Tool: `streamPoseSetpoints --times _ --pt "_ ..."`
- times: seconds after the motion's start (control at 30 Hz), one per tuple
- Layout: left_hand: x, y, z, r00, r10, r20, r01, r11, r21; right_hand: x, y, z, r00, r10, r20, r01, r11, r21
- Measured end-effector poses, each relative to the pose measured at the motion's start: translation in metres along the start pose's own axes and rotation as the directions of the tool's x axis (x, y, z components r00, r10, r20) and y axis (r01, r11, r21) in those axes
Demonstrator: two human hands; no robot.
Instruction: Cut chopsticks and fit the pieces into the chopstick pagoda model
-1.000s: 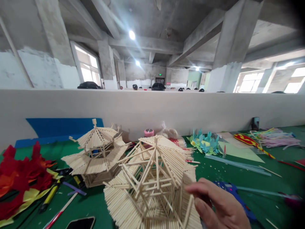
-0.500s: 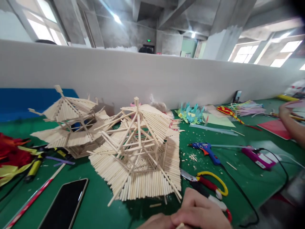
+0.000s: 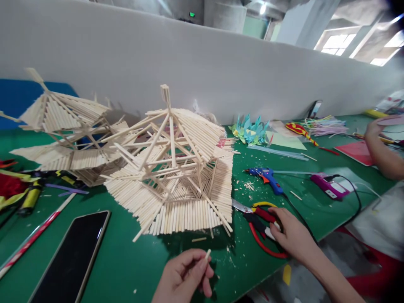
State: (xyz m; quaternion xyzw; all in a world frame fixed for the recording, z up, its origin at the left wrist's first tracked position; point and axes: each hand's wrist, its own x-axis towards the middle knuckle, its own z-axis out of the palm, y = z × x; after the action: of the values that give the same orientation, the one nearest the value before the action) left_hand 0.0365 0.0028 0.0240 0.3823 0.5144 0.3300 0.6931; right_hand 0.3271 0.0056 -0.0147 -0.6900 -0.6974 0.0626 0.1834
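My left hand (image 3: 186, 275) is at the front edge of the view, thumb and fingers pinching a short wooden stick (image 3: 207, 255) that points upward. To the right, my right hand (image 3: 292, 233) has its fingers closed on the handles of the scissors (image 3: 260, 219), which have yellow, red and black handles. Their blades lie on the table, pointing left toward the stick-built pavilion (image 3: 186, 219). This pavilion, with a partly covered roof and a wide skirt of sticks, stands just beyond my left hand; neither hand touches it.
A second stick pavilion (image 3: 63, 113) stands at left, behind a phone (image 3: 71, 256). A blue glue gun (image 3: 267, 179) with a cable lies beyond the scissors, near a purple power box (image 3: 330, 186). Another person's arm (image 3: 383, 151) rests at far right. A white partition (image 3: 189, 67) runs behind.
My hands were together at the bottom; now they are apart. My right hand has moved right onto the scissors, while the left keeps a short stick. The view has tilted down.
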Motion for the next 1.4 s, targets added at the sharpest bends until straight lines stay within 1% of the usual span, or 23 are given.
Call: streamPoseSetpoints --times 0.07,0.13,0.23,0.37,0.47,0.53,0.6,0.7,0.77,0.87,0.97,1.07,1.2,1.3,1.4 --pt "0.002 -0.009 -0.004 0.998 -0.067 -0.018 0.065 0.995 -0.074 0.008 0.002 0.0 0.998 -0.002 0.07 0.004 0.999 -0.036" --pt "0.002 -0.015 -0.007 0.994 -0.112 -0.014 0.109 0.984 -0.142 0.014 0.001 -0.001 0.993 0.008 0.121 0.0 0.998 -0.07" --pt "0.001 -0.02 -0.009 0.993 -0.114 -0.005 0.111 0.97 -0.215 0.017 -0.001 -0.006 0.988 0.037 0.148 -0.023 0.995 -0.097" --pt "0.002 -0.021 -0.006 0.995 -0.102 -0.022 0.094 0.968 -0.234 0.001 -0.006 -0.019 0.988 0.065 0.141 -0.055 0.996 -0.073" --pt "0.003 -0.02 -0.001 0.995 -0.097 -0.011 0.092 0.967 -0.236 -0.023 -0.01 -0.029 0.984 0.029 0.179 -0.043 0.996 0.077" --pt "0.004 -0.02 0.002 0.996 -0.087 -0.027 0.078 0.967 -0.242 -0.04 -0.013 -0.032 0.972 0.033 0.233 -0.084 0.974 0.211" --pt "0.004 -0.019 0.004 0.996 -0.066 -0.061 0.051 0.971 -0.233 -0.054 -0.019 -0.032 0.943 0.064 0.328 -0.171 0.935 0.309" --pt "0.004 -0.019 0.007 0.995 -0.037 -0.089 0.019 0.979 -0.201 -0.063 -0.032 -0.024 0.889 0.076 0.452 -0.266 0.889 0.373" --pt "0.003 -0.019 0.008 0.994 -0.015 -0.104 -0.004 0.984 -0.179 -0.061 -0.043 -0.017 0.875 0.071 0.479 -0.279 0.882 0.379" --pt "0.003 -0.022 0.006 0.992 0.008 -0.122 -0.027 0.988 -0.15 -0.054 -0.056 -0.006 0.867 0.058 0.495 -0.279 0.88 0.385" --pt "0.002 -0.025 0.002 0.993 0.023 -0.118 -0.039 0.99 -0.137 -0.048 -0.065 0.002 0.857 0.052 0.513 -0.284 0.878 0.385" --pt "0.001 -0.026 -0.003 0.99 0.073 -0.119 -0.084 0.992 -0.096 -0.044 -0.07 0.006 0.84 0.053 0.541 -0.293 0.882 0.369" --pt "0.001 -0.027 -0.007 0.982 0.172 -0.076 -0.175 0.984 -0.026 -0.041 -0.075 0.009 0.811 0.057 0.583 -0.308 0.888 0.342" --pt "0.003 -0.029 -0.008 0.97 0.24 -0.044 -0.24 0.971 0.008 -0.037 -0.081 0.007 0.794 0.054 0.605 -0.315 0.888 0.335" --pt "0.004 -0.03 -0.008 0.964 0.266 -0.031 -0.265 0.964 0.027 -0.03 -0.089 -0.001 0.745 0.078 0.662 -0.367 0.878 0.309"
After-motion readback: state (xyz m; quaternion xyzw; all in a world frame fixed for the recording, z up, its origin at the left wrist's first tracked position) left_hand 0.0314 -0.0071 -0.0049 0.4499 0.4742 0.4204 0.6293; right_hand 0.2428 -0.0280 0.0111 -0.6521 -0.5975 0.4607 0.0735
